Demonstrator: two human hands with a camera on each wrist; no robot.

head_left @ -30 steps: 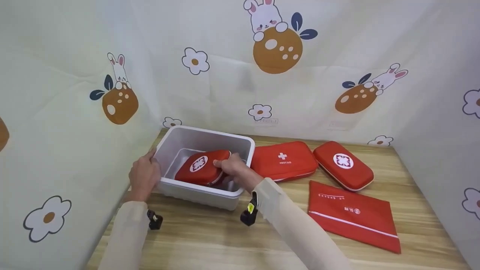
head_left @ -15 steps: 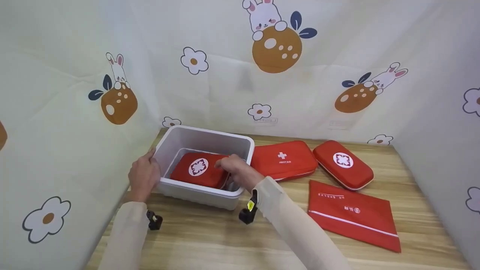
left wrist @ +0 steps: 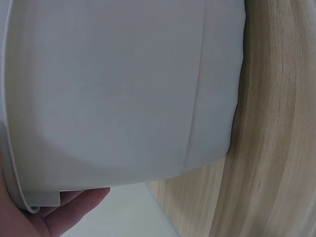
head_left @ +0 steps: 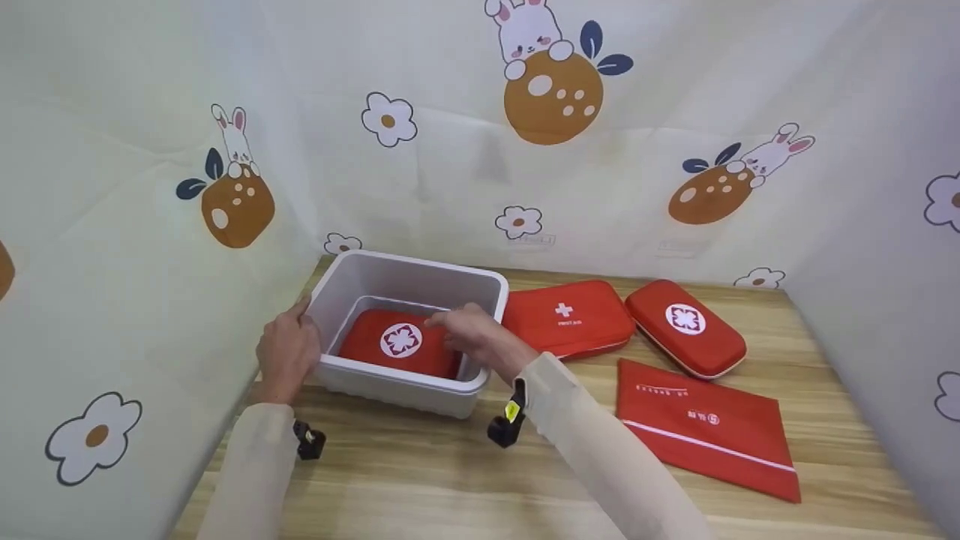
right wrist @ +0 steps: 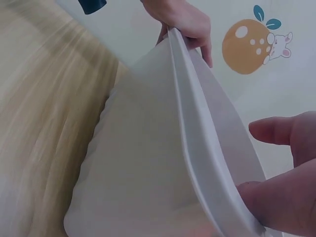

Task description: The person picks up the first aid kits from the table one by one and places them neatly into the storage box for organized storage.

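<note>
In the head view, a red hard-shell first-aid case point(head_left: 366, 339) with a round white emblem lies inside a grey plastic bin point(head_left: 405, 279). My right hand point(head_left: 480, 335) hovers over the case's right end, its thumb and fingers spread apart in the right wrist view. Nothing shows held in it. At the bin's left wall, my left hand point(head_left: 288, 349) grips the rim, fingers point(left wrist: 81, 207) on the outside in the left wrist view. The case's right end is partly hidden by my right hand, its front edge by the bin's front rim.
Right of the bin lie a red first-aid pouch point(head_left: 566, 326) with a white cross, another red hard case point(head_left: 690, 330) and a flat red zip pouch point(head_left: 705, 427). Patterned sheets point(head_left: 442, 172) wall in the wooden table point(head_left: 405, 480) at the back and sides.
The red case has gone from tilted to lying flatter in the bin. My right hand has let go of it and lifted slightly. The left hand keeps its place on the rim.
</note>
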